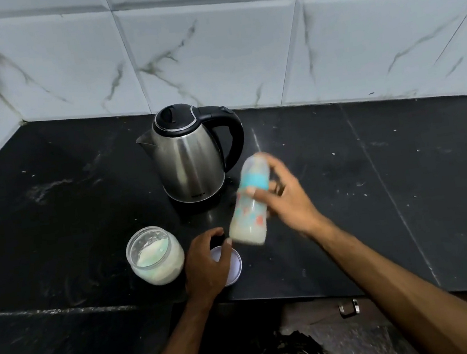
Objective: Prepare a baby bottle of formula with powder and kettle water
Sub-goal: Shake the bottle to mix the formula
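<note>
- Right hand (283, 200) has its fingers and thumb wrapped round the bottle (249, 204), held tilted above the counter (404, 185), just beside the kettle (190, 155). The bottle's blurred, so my guess is it's being shaken.
- Milky liquid sits in the bottle's lower end, teal collar and cap on (can't tell how tight).
- Left hand (206, 264) rests curled over the white lid (233, 265); looks like a grip on its rim, not lifted.
- The jar (155, 255) of powder stands open just left of that hand.
- What could go wrong: a loose collar would spray formula during the shake.
- The bottle's top swings near the kettle, so a wide swing could knock it.
- Open jar beside a busy elbow... one nudge tips powder out, so get that lid on.
</note>
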### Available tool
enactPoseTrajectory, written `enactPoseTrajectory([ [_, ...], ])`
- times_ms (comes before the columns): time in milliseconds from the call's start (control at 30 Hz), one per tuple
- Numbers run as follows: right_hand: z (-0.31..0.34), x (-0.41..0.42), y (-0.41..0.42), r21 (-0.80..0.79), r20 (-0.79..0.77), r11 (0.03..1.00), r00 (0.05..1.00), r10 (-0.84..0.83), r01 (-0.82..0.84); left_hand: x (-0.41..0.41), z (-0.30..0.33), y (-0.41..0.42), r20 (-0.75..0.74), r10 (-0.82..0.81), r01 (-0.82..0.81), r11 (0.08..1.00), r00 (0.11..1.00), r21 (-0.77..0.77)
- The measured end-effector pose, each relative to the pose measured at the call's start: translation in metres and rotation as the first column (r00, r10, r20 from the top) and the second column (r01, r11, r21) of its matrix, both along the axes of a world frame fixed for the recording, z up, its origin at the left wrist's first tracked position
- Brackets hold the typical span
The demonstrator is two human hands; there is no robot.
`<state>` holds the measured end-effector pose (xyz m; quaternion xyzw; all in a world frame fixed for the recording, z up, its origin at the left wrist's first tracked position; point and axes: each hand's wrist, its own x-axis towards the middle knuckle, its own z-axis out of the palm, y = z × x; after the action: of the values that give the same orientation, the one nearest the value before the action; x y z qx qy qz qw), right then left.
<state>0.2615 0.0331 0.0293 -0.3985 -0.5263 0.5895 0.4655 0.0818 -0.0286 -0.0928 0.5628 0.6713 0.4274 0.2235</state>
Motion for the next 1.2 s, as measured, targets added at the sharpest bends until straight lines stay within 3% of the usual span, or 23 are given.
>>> enactPoseTrajectory([
  [67, 0.011, 0.002, 0.013, -0.044, -0.143, 0.976, 0.966, -0.216, 0.212, 0.002, 0.002, -0.001, 0.007, -0.003, 0.003, 1.0, 1.0, 0.014],
  [133, 0.012, 0.004, 0.017, -0.057, -0.223, 0.957, 0.93, -0.291, 0.285, 0.002, 0.003, -0.001, 0.013, -0.008, 0.008, 1.0, 1.0, 0.012],
  [200, 0.007, 0.003, 0.008, -0.03, -0.125, 0.985, 0.977, -0.174, 0.172, 0.002, 0.001, 0.0, 0.009, -0.007, 0.007, 1.0, 1.0, 0.011],
  [300, -0.004, 0.001, -0.009, -0.02, 0.078, 0.987, 0.984, 0.159, -0.158, 0.0, -0.002, 0.001, 0.001, -0.01, 0.01, 1.0, 1.0, -0.029],
  [333, -0.004, 0.002, -0.009, -0.004, 0.086, 0.987, 0.983, 0.161, -0.161, 0.0, -0.002, 0.001, 0.0, -0.01, 0.01, 0.999, 1.0, -0.031],
  [467, 0.011, 0.003, 0.01, -0.025, -0.082, 0.967, 0.964, -0.254, 0.253, 0.002, 0.003, -0.001, 0.008, -0.004, 0.004, 1.0, 1.0, 0.013],
  [533, 0.011, 0.001, 0.011, -0.07, -0.162, 0.944, 0.93, -0.331, 0.324, 0.003, 0.004, -0.002, 0.013, -0.005, 0.005, 1.0, 1.0, 0.008],
  [600, 0.002, -0.002, 0.0, -0.081, -0.12, 0.978, 0.972, -0.202, 0.193, 0.002, 0.002, -0.001, 0.006, -0.001, 0.001, 1.0, 1.0, 0.002],
  [700, -0.01, -0.004, -0.016, -0.064, 0.053, 0.99, 0.99, 0.132, -0.129, 0.0, 0.0, 0.0, 0.016, -0.016, 0.017, 0.998, 1.0, -0.055],
  [733, -0.01, -0.004, -0.014, -0.046, 0.055, 0.992, 0.991, 0.12, -0.118, 0.0, -0.001, 0.0, 0.012, -0.013, 0.014, 0.999, 1.0, -0.052],
  [800, -0.003, -0.002, -0.003, -0.034, -0.034, 0.996, 0.996, -0.08, 0.079, 0.001, 0.0, 0.0, -0.014, 0.003, -0.003, 1.0, 1.0, 0.0],
  [900, 0.004, 0.001, 0.011, -0.107, -0.209, 0.937, 0.914, -0.349, 0.333, 0.003, 0.003, -0.001, -0.002, 0.0, 0.0, 1.0, 1.0, 0.025],
  [967, 0.0, 0.0, 0.006, -0.119, -0.185, 0.946, 0.929, -0.32, 0.302, 0.003, 0.003, -0.001, 0.001, 0.004, -0.004, 1.0, 1.0, 0.028],
  [1033, -0.009, -0.003, -0.008, -0.084, -0.05, 0.99, 0.992, -0.117, 0.113, 0.002, 0.001, 0.0, -0.005, 0.006, -0.006, 1.0, 1.0, 0.015],
  [1100, -0.014, -0.002, -0.016, -0.04, 0.055, 0.998, 0.997, 0.058, -0.056, 0.001, 0.0, 0.0, 0.002, -0.004, 0.004, 1.0, 1.0, -0.009],
  [1133, -0.013, -0.001, -0.013, -0.015, 0.056, 0.999, 0.997, 0.046, -0.045, 0.001, 0.0, 0.0, -0.003, -0.005, 0.005, 1.0, 1.0, -0.005],
  [1200, -0.006, 0.005, -0.002, -0.021, -0.034, 0.99, 0.99, -0.138, 0.137, 0.001, 0.0, 0.0, -0.016, 0.001, 0.0, 1.0, 1.0, 0.031],
])
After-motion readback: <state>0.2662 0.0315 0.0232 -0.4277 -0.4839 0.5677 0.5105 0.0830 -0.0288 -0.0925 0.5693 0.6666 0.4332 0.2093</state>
